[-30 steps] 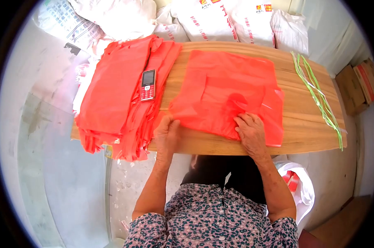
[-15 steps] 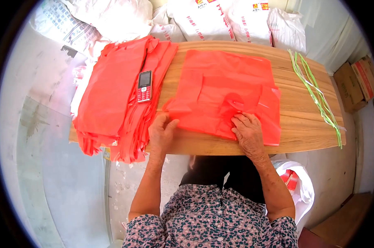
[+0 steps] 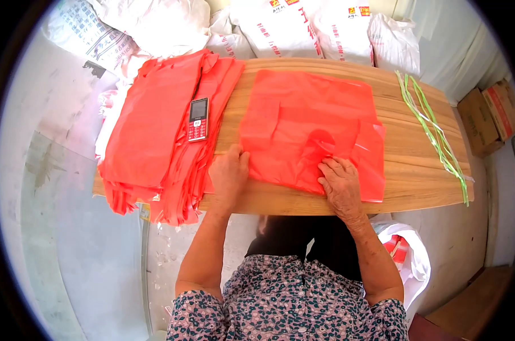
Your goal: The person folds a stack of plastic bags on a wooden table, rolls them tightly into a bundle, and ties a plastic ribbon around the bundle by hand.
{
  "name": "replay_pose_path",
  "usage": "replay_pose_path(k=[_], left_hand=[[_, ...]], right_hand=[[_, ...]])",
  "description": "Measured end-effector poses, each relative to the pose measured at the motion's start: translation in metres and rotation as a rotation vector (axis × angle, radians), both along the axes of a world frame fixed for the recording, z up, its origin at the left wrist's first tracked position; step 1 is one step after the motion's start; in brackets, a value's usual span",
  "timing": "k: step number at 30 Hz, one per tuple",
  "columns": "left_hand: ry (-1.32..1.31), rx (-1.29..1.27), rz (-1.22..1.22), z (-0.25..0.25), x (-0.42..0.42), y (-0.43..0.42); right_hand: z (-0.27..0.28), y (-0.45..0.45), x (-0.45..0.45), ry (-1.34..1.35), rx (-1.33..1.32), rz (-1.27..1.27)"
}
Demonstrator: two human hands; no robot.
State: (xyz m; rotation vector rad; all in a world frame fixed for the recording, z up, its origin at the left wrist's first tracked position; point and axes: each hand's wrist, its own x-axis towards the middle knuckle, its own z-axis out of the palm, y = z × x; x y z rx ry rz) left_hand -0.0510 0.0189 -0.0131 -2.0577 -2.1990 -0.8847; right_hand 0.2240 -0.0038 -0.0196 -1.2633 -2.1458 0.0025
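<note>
A thin red plastic bag (image 3: 311, 91) lies spread on the wooden table, with folds across it and a rounded opening near its front edge. My right hand (image 3: 340, 181) rests on the front of this bag, its bent fingers pinching the film beside the opening. At the bag's left front corner, my left hand (image 3: 229, 177) is closed in a fist, thumb side against the edge. Whatever its curled fingers hold is hidden. Just left of that hand is a thick stack of red bags (image 3: 146, 119), with a red keypad phone (image 3: 199, 120) lying on top.
Green and white ties (image 3: 436, 136) lie along the right side of the wooden table (image 3: 303, 204). Full white sacks (image 3: 280, 28) stand behind it. A white bag (image 3: 419, 256) with red contents is below the right front edge. Cardboard boxes (image 3: 485, 119) are at far right.
My left hand has shifted slightly right and up, and its fingers have curled into a fist. The bag's left corner no longer sticks out toward the stack. My right hand stays in place.
</note>
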Motion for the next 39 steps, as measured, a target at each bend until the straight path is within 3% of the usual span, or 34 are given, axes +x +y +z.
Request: replay_pose_path(k=[9, 12, 18, 21, 24, 33, 36, 39], left_hand=[[0.143, 0.137, -0.023, -0.016, 0.004, 0.001], [0.118, 0.126, 0.0, -0.017, 0.005, 0.0], [-0.067, 0.227, -0.025, -0.021, 0.0, 0.0], [-0.097, 0.243, -0.011, -0.018, 0.002, 0.0], [-0.075, 0.182, 0.002, -0.015, 0.003, -0.001], [-0.099, 0.125, -0.008, -0.011, 0.003, 0.0], [-0.143, 0.141, -0.019, -0.009, 0.003, 0.001], [-0.233, 0.097, 0.009, -0.01, 0.001, 0.005]], right_hand=[[0.028, -0.006, -0.017, -0.056, 0.115, -0.092], [0.03, -0.003, -0.029, 0.128, -0.088, 0.104], [0.027, 0.025, -0.056, 0.113, -0.217, 0.088], [0.02, 0.031, -0.056, 0.163, -0.169, 0.078], [0.011, 0.028, -0.063, 0.023, -0.093, -0.006], [0.012, 0.032, -0.07, 0.159, 0.228, -0.018], [0.027, 0.003, -0.068, 0.09, 0.18, 0.186], [0.024, -0.009, -0.072, -0.087, 0.039, 0.198]])
